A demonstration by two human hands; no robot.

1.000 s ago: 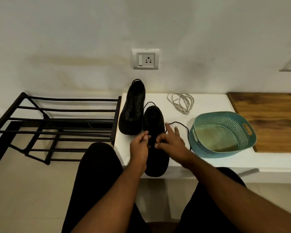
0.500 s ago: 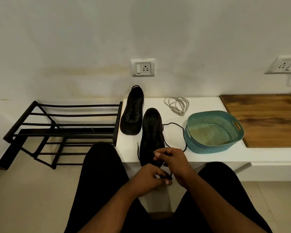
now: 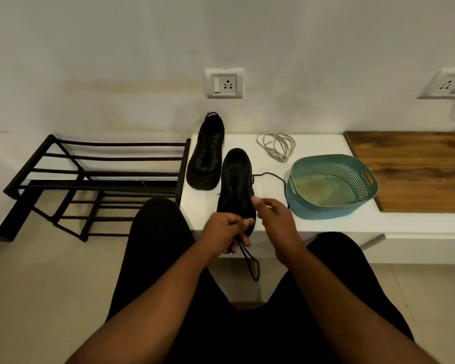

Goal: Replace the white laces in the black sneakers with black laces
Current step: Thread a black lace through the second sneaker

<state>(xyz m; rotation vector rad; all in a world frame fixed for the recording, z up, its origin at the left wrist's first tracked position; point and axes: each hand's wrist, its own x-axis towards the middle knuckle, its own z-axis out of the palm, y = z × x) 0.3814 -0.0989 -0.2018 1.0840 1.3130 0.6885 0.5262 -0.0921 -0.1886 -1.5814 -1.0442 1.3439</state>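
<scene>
With your left hand (image 3: 227,232) pinching the black lace (image 3: 251,261) off the shelf's (image 3: 326,224) front edge, keep it taut—your right hand (image 3: 271,214), fingers loosely curled and empty, feeds the near sneaker's (image 3: 235,179) next eyelet—white laces (image 3: 276,147) lie near the back edge.

Bare white table (image 3: 339,227) is seen between near sneaker (image 3: 235,179) and teal basket (image 3: 331,185), crossed by a black lace (image 3: 271,176). Far sneaker (image 3: 206,153) lies just left; white laces (image 3: 276,147) are coiled behind. Wall closes the back.
</scene>
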